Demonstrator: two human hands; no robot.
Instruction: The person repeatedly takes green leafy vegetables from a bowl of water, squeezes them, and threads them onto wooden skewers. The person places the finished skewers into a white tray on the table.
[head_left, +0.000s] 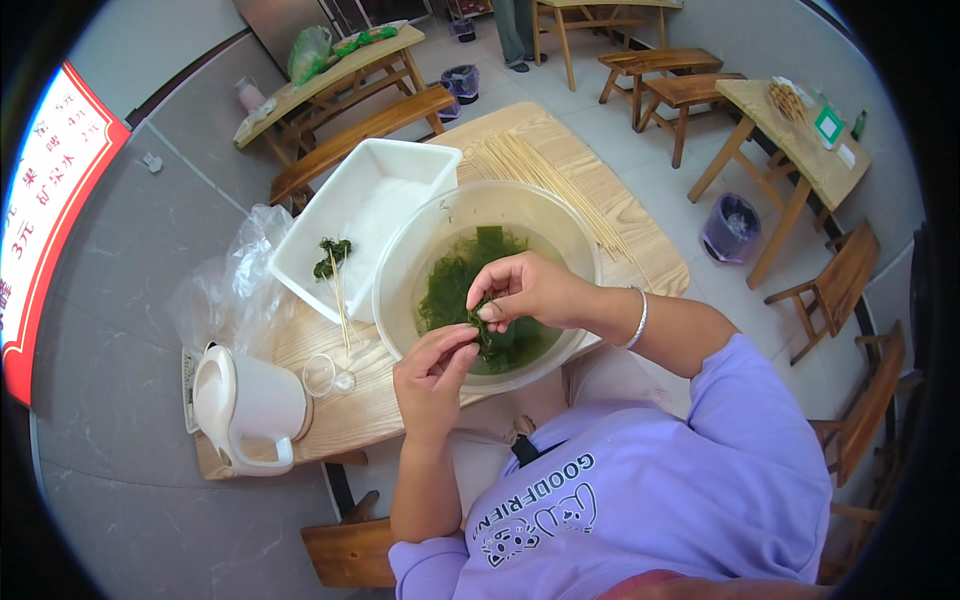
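Note:
A round translucent plastic tub (397, 277) stands before me, holding water and dark green seaweed (457, 262), partly in flat sheets. Over it, the thumb and fingers of my right hand (536, 292) pinch a small bunch of green seaweed strands (482, 330). My left hand (435, 367) grips the lower side of the same bunch with thumb and fingertips. Whether a skewer runs through the bunch is hidden by my fingers. Left of the tub, a white plastic tray (352, 191) holds a few bamboo skewers (339, 300) with clumped seaweed (330, 259) on their far ends.
Loose bamboo skewers (555, 187) lie beyond the tub on the wooden table (645, 247). A white electric kettle (251, 405), a clear cup (320, 375) and clear plastic bags (255, 255) are at left. Benches (360, 142), a bin (731, 229) and a standing person's legs (514, 34) are farther off.

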